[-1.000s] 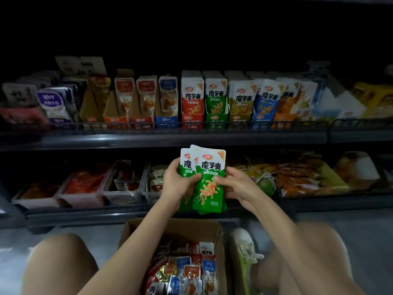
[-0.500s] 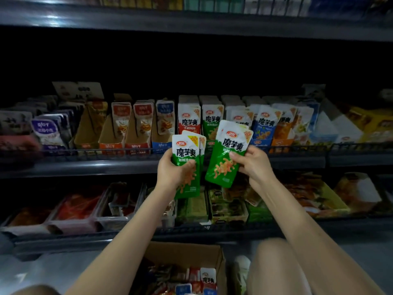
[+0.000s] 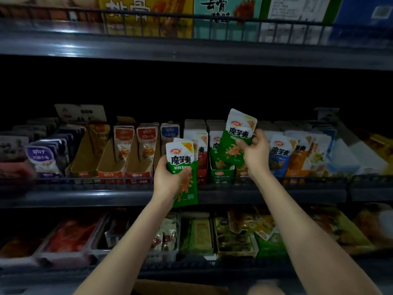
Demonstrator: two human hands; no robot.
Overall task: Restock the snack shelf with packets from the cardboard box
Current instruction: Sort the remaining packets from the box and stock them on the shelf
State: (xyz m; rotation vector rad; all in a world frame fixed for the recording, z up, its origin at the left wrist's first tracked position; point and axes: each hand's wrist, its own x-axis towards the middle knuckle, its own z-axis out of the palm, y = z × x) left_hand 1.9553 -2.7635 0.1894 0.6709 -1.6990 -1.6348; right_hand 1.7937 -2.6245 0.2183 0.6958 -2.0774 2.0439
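Just above the green box (image 3: 221,173) on the shelf (image 3: 85,196), the right grip (image 3: 256,155) pinches one green packet (image 3: 235,143), tilted, likely to drop it in with its matching kind. Left of the green box, the left grip (image 3: 170,180) hugs the spare packets (image 3: 182,161), held ready.

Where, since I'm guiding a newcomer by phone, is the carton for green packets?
On the dark middle shelf, look at the central row of upright white-topped packets in cartons. The green cardboard display carton stands just below the green-and-white packet held by the right hand. Its front alone is green; the red carton sits left of it.
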